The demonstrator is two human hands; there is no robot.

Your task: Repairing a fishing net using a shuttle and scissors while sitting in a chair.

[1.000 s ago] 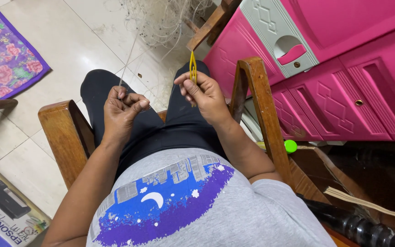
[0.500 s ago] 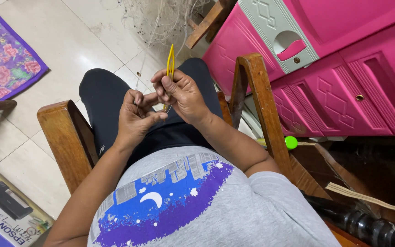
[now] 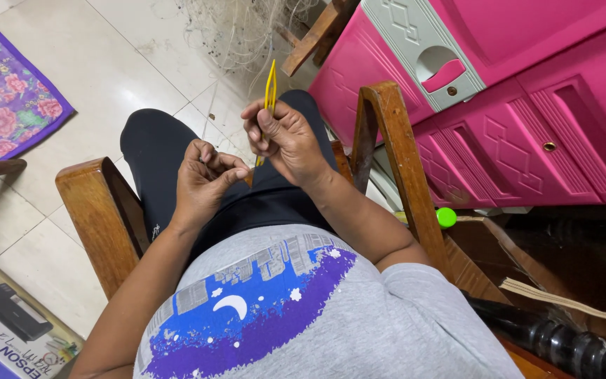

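Observation:
I sit in a wooden armchair (image 3: pixel 99 210) and look down at my lap. My right hand (image 3: pixel 285 137) grips a slim yellow netting needle (image 3: pixel 270 88) that points up and away from me. My left hand (image 3: pixel 205 179) is just beside it, fingers pinched together on thin pale thread that is hard to see. The thread runs forward to a heap of fine fishing net (image 3: pixel 240 31) on the tiled floor ahead of my knees. The two hands are a few centimetres apart above my black trousers.
A pink plastic cabinet (image 3: pixel 527 105) with a grey drawer stands close on my right, behind the chair's right arm (image 3: pixel 394 161). A flowered purple mat (image 3: pixel 5 91) lies at left. A printer box (image 3: pixel 8 330) sits at the lower left, a green ball (image 3: pixel 446 217) at right.
My right hand has shifted left with the yellow needle and then lifted a little. My left hand has stayed over my lap, closing its fingers on the thread beside the right hand.

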